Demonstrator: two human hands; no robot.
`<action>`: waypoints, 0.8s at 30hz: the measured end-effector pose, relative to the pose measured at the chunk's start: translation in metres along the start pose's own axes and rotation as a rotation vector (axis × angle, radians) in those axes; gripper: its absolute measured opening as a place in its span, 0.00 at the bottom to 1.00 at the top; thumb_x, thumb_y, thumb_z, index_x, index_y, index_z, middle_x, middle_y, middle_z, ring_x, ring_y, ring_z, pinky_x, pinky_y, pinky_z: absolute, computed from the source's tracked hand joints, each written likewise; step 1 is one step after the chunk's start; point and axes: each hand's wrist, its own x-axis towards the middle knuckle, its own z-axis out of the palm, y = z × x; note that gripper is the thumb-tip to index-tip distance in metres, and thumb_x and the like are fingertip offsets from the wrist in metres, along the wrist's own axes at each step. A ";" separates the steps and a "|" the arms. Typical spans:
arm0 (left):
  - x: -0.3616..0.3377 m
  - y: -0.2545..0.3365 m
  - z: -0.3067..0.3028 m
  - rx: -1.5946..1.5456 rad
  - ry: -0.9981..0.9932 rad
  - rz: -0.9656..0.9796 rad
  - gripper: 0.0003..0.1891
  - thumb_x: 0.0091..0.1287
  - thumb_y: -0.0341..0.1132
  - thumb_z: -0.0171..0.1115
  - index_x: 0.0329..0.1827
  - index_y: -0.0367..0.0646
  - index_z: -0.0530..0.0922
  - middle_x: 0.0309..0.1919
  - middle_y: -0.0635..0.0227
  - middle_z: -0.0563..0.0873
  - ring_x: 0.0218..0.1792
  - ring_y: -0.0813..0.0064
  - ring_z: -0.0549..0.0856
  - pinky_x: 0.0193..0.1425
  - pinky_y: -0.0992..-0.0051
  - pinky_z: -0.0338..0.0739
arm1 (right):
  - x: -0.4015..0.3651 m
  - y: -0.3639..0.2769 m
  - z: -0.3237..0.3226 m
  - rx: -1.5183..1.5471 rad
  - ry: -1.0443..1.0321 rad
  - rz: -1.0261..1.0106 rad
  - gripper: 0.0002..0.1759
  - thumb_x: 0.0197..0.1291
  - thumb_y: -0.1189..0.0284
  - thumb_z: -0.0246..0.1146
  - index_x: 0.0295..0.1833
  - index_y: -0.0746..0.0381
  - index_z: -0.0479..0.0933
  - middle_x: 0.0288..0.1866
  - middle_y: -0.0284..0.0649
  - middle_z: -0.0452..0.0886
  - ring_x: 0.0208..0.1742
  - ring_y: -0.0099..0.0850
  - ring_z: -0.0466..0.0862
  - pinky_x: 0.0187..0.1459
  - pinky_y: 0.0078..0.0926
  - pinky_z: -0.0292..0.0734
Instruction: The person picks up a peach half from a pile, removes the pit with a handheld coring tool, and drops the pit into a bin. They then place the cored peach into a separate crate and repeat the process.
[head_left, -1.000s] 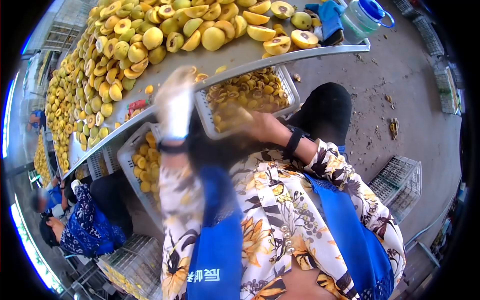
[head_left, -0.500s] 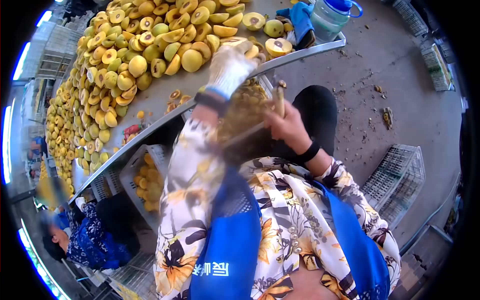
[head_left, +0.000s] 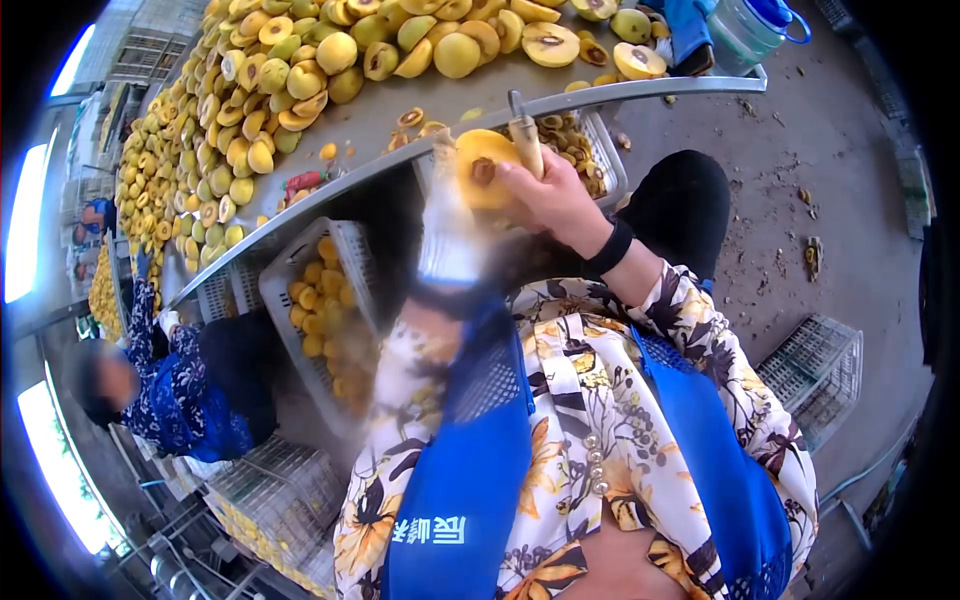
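Observation:
My left hand (head_left: 447, 220), in a white glove, holds a halved yellow fruit (head_left: 484, 168) with its cut face and brown centre showing. Bare, my right hand (head_left: 562, 197) grips a tool (head_left: 526, 135) with a pale handle and a metal tip pointing up. Its thumb touches the face of the fruit half. Both hands are just below the metal edge of the table (head_left: 420, 148). Under them, partly hidden, stands a crate of brownish fruit pieces (head_left: 578, 150).
Halved fruit (head_left: 300, 75) is heaped on the table. A crate of yellow fruit (head_left: 322, 300) stands below its edge. At the left sits another person (head_left: 190, 390). A water jug (head_left: 745, 35) and blue cloth (head_left: 688, 30) lie at the table's corner; an empty crate (head_left: 815, 375) is on the floor.
My left hand has come back from the fruit pile and now holds a half in front of me. My right hand, with the tool, has moved up against it. The view has shifted.

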 end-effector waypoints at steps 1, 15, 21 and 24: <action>0.001 0.000 -0.005 -0.032 -0.045 -0.010 0.26 0.68 0.59 0.48 0.54 0.45 0.74 0.46 0.66 0.81 0.46 0.70 0.80 0.51 0.65 0.76 | 0.002 0.002 0.004 -0.289 0.094 -0.131 0.18 0.62 0.64 0.60 0.52 0.63 0.70 0.24 0.39 0.77 0.19 0.30 0.76 0.21 0.29 0.68; -0.010 -0.005 0.012 0.541 0.203 0.482 0.22 0.71 0.46 0.51 0.58 0.38 0.71 0.49 0.65 0.78 0.48 0.74 0.79 0.50 0.75 0.77 | -0.031 -0.004 0.016 -0.737 -0.012 -0.020 0.12 0.59 0.73 0.54 0.42 0.69 0.62 0.28 0.64 0.76 0.36 0.62 0.76 0.36 0.52 0.70; -0.001 -0.013 -0.004 0.853 0.181 0.670 0.20 0.72 0.38 0.50 0.61 0.35 0.68 0.55 0.61 0.75 0.53 0.71 0.77 0.57 0.74 0.74 | -0.032 -0.009 0.023 -0.707 -0.021 0.044 0.11 0.59 0.74 0.54 0.40 0.71 0.61 0.27 0.65 0.75 0.34 0.61 0.77 0.34 0.51 0.70; -0.004 -0.008 0.001 0.714 0.195 0.531 0.20 0.71 0.37 0.51 0.62 0.35 0.69 0.54 0.61 0.76 0.53 0.71 0.77 0.58 0.74 0.73 | -0.032 -0.007 0.021 -0.737 -0.072 0.030 0.11 0.58 0.75 0.53 0.39 0.71 0.62 0.26 0.65 0.75 0.34 0.60 0.77 0.33 0.50 0.70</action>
